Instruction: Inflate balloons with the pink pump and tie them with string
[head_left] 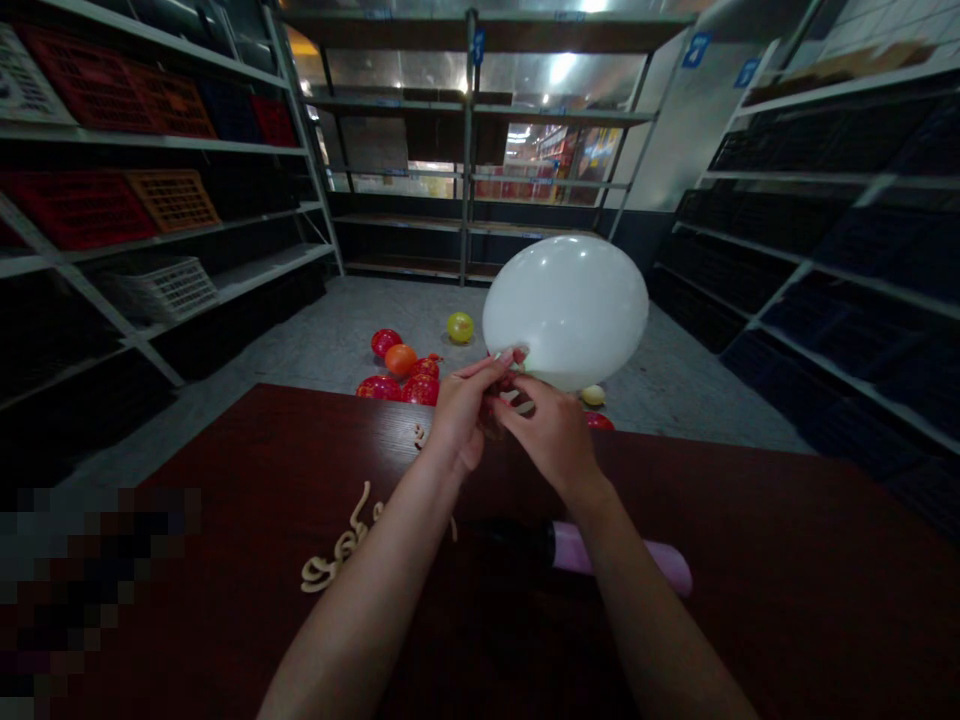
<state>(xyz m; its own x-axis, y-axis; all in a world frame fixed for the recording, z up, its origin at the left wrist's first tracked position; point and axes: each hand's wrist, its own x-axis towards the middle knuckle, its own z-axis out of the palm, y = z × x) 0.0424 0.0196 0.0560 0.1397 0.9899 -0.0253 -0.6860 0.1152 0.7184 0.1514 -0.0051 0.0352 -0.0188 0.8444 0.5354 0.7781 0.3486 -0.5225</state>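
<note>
A large inflated white balloon (566, 310) is held up above the far side of the dark red table (225, 600). My left hand (466, 400) pinches at the balloon's neck, its fingers closed. Close against it, my right hand (551, 425) also has its fingertips closed at the neck; the neck itself is mostly hidden by the fingers. Below my right forearm lies a pink hand pump (574, 548) with a black end, partly covered by the arm. Curly beige strings (330, 565) rest on the table beside my left forearm.
On the floor beyond the table lie several red balloons (379, 388), an orange balloon (400, 360) and a yellow balloon (460, 327). A metal shelf rack (469, 225) stands at the back. Shelves with crates (172, 200) line the left, dark crates (780, 230) the right.
</note>
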